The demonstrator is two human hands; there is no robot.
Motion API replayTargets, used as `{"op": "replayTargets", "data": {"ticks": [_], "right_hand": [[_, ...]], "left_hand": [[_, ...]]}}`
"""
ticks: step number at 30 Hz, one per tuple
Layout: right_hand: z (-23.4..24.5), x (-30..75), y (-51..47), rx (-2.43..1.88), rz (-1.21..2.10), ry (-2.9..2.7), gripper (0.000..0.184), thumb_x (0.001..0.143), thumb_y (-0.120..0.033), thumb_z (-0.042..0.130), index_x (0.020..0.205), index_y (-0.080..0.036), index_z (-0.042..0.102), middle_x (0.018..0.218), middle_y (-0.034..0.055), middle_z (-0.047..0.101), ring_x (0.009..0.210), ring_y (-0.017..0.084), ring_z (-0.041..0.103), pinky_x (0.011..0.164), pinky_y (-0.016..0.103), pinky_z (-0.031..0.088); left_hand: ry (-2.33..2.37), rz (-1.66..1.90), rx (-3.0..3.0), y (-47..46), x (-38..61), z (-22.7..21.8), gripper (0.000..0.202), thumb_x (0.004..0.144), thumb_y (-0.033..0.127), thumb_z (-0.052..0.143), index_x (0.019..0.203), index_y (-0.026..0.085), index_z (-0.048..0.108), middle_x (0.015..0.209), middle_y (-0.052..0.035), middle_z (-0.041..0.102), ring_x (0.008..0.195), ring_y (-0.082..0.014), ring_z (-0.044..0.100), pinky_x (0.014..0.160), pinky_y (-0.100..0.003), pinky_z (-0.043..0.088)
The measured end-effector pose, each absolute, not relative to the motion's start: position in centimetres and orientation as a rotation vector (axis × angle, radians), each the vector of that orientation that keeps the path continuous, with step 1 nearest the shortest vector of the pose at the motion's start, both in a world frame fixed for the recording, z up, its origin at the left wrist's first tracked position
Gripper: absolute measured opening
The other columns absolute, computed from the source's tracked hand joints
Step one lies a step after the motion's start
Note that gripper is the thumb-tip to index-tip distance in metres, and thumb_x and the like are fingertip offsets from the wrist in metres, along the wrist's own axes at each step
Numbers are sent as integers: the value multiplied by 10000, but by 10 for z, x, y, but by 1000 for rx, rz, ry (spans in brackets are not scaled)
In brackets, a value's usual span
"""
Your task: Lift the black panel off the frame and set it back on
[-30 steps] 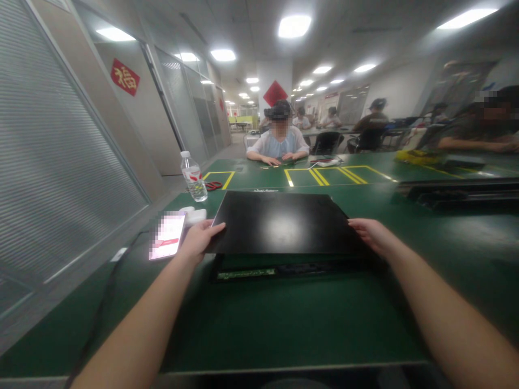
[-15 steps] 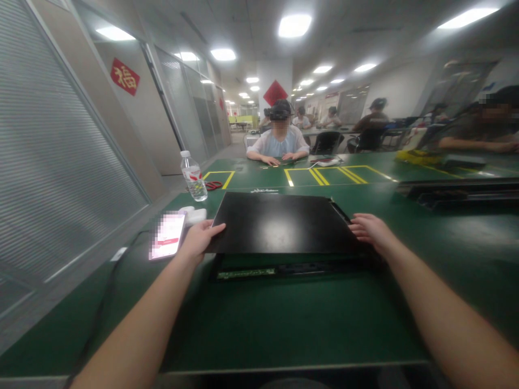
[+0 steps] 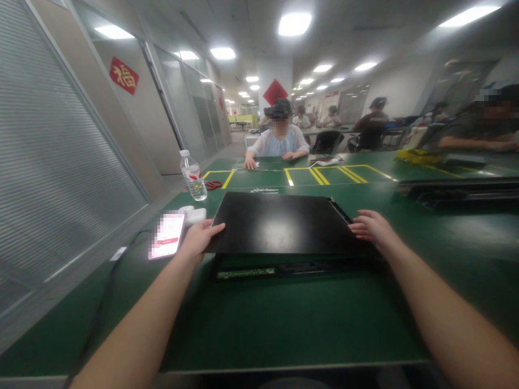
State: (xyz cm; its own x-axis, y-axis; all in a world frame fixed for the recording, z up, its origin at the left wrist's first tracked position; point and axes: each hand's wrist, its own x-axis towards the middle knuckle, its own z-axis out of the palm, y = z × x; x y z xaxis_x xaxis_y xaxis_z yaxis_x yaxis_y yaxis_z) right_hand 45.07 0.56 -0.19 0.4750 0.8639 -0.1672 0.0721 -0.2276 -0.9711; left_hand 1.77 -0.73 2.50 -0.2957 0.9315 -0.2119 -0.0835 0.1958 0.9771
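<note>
A flat black display panel, with a glare spot on its face, lies tilted over a black frame. A strip of green circuit board shows along the frame's near side. My left hand pinches the panel's left edge, thumb on top and fingers beneath. My right hand is at the right edge, its fingers stretched out against the side and nothing wrapped in them. Whether its thumb presses the panel from below is hidden.
Left of the panel are a lit phone, a white case, a water bottle and red-handled scissors. Long black parts lie at the right. Across the green table sits a person.
My hands and the panel have stayed practically still. The person opposite has moved one hand outward across the table, toward the left of my view.
</note>
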Motion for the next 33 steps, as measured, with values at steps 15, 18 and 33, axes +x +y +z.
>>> {"op": "replayTargets", "data": {"ticks": [15, 18, 33], "right_hand": [[0, 453, 5, -1716, 803, -884, 528, 693, -206, 656, 1217, -152, 617, 635, 59, 710, 568, 193, 616, 513, 270, 374], [0, 453, 6, -1717, 780, -880, 451, 691, -197, 652, 1138, -146, 621, 621, 60, 699, 582, 201, 634, 522, 270, 395], [-15, 465, 13, -1786, 683, -934, 279, 726, -193, 660, 995, -198, 585, 596, 35, 694, 646, 205, 671, 608, 285, 476]], "left_hand": [[1489, 1259, 862, -9, 23, 24, 165, 683, 76, 789, 793, 142, 684, 633, -50, 745, 492, -161, 667, 486, -234, 529], [1482, 1253, 862, -8, 23, 20, 197, 665, 94, 807, 813, 137, 684, 650, -51, 750, 503, -163, 672, 494, -238, 526], [1496, 1255, 931, -8, 26, 10, 207, 658, 150, 830, 806, 140, 687, 654, -42, 749, 535, -156, 664, 528, -238, 503]]}}
